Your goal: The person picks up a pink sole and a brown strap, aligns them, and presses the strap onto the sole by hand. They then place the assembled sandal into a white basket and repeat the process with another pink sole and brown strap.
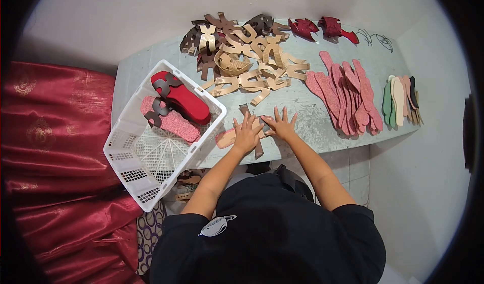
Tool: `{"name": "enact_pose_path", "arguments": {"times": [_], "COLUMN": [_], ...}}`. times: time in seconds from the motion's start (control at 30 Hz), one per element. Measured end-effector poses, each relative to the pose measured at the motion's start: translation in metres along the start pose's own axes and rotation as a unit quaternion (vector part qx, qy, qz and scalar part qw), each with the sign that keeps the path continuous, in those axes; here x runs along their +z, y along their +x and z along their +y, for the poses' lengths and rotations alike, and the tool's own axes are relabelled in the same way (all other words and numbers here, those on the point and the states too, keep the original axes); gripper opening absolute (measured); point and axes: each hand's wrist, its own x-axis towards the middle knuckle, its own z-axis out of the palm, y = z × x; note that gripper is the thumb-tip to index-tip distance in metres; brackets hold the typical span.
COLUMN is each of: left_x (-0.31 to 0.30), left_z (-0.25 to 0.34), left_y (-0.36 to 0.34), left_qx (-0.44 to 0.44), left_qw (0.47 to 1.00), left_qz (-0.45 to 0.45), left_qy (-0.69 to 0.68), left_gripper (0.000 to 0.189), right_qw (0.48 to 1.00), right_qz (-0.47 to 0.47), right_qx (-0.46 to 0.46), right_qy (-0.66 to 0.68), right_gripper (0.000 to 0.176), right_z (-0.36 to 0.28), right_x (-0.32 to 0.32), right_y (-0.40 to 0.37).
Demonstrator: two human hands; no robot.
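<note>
My left hand [248,134] lies flat with its fingers spread on a sole piece [226,139] and a dark brown strap [258,150] that crosses it. Beside it, my right hand [280,125] is also spread, its thumb and fingertips at the right end of the same piece. The sole shows a tan face with a pink edge. The strap sticks out above and below my left hand. Both palms cover part of the piece, so its middle is hidden.
A white basket [116,158] at the left holds a red sandal [191,105] and a pink sandal [176,125]. Beige straps [247,81] lie behind my hands, pink soles [343,97] to the right, dark red straps [304,28] at the back, coloured soles [398,100] far right.
</note>
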Motion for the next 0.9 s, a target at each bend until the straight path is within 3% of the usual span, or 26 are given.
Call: {"name": "enact_pose_path", "arguments": {"times": [0.17,0.33,0.57,0.77,0.9], "left_x": [-0.002,-0.008,-0.011,-0.019,-0.024], "left_z": [-0.001,-0.004,-0.019,-0.042,-0.048], "left_y": [-0.004,-0.01,-0.028,-0.055,-0.068], "left_qx": [-0.007,0.027,0.037,-0.003,0.035], "left_qw": [1.0,0.998,0.997,0.995,0.995], "left_qz": [0.008,-0.05,-0.028,-0.044,-0.061], "left_qy": [0.003,-0.014,-0.062,-0.089,-0.07], "left_gripper": [0.041,0.042,0.038,0.046,0.05], "right_qw": [0.999,0.998,0.998,0.998,0.998], "right_qz": [0.028,0.029,0.042,0.035,0.018], "right_qx": [0.028,0.043,0.045,0.049,0.05], "right_qy": [0.017,0.018,0.034,0.027,0.027], "right_gripper": [0.07,0.069,0.068,0.066,0.065], "right_z": [-0.004,-0.01,-0.01,-0.01,-0.012], "right_x": [0.016,0.026,0.031,0.029,0.025], "right_y": [-0.004,-0.017,-0.02,-0.021,-0.023]}}
